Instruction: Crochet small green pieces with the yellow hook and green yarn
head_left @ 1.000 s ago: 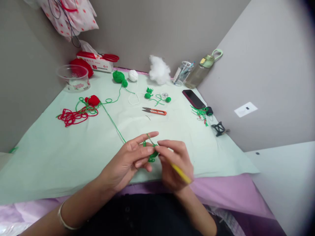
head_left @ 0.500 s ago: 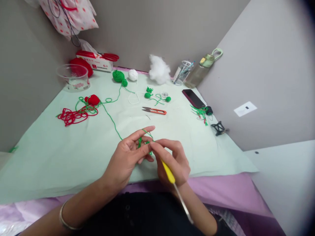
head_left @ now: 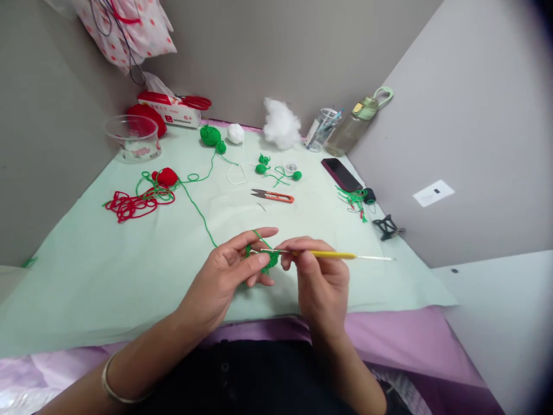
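My left hand [head_left: 233, 262] pinches a small green crochet piece [head_left: 271, 262] between thumb and fingers, with green yarn [head_left: 201, 214] running over its raised index finger. From that hand the strand trails back across the table to the left. My right hand [head_left: 322, 276] is closed on a crochet hook [head_left: 332, 254] with a yellow grip and metal ends. Held nearly level, the hook has its left end at the green piece, close above my left thumb. Exactly which stitch it meets is too small to make out.
Thread snips [head_left: 273, 196] lie just beyond my hands. Tangled red yarn [head_left: 129, 206] is at the left, near a clear tub [head_left: 133, 141]. Green balls [head_left: 211, 135], white stuffing [head_left: 281, 124], a bottle [head_left: 354, 127] and a phone [head_left: 341, 174] sit farther back.
The crochet hook has swung from pointing down toward me to nearly level. My right hand has turned and shifted right, exposing more of the green piece. My left hand keeps its hold.
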`<act>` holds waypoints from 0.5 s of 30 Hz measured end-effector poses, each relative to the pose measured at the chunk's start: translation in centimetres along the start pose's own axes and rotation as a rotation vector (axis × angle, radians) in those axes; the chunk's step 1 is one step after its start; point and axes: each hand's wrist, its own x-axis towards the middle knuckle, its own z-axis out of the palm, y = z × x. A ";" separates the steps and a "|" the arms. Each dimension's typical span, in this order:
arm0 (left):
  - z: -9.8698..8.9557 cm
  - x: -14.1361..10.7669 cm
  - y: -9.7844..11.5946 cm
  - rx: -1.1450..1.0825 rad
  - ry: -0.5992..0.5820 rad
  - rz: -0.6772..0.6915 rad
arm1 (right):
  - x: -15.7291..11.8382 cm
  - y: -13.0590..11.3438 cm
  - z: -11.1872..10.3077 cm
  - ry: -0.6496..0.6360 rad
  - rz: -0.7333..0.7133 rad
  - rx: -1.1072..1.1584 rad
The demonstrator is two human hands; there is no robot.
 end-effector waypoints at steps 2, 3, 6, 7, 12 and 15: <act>-0.2 -0.1 0.1 0.022 0.009 0.004 | 0.1 0.1 -0.1 0.010 0.060 0.083; -0.3 -0.1 0.1 0.034 0.012 0.004 | 0.2 0.0 -0.1 0.016 0.075 0.105; -0.5 -0.2 0.1 0.077 0.017 0.010 | 0.2 -0.2 -0.2 0.020 0.084 0.072; -0.6 -0.2 0.1 0.095 0.016 0.011 | 0.1 -0.3 -0.3 0.017 0.071 0.042; -1.2 -0.3 -0.3 0.155 0.015 0.052 | -0.7 -1.1 -0.5 0.000 -0.097 -0.235; -0.9 -0.4 -0.4 0.144 0.022 0.084 | -1.1 -1.1 -0.5 -0.047 -0.231 -0.371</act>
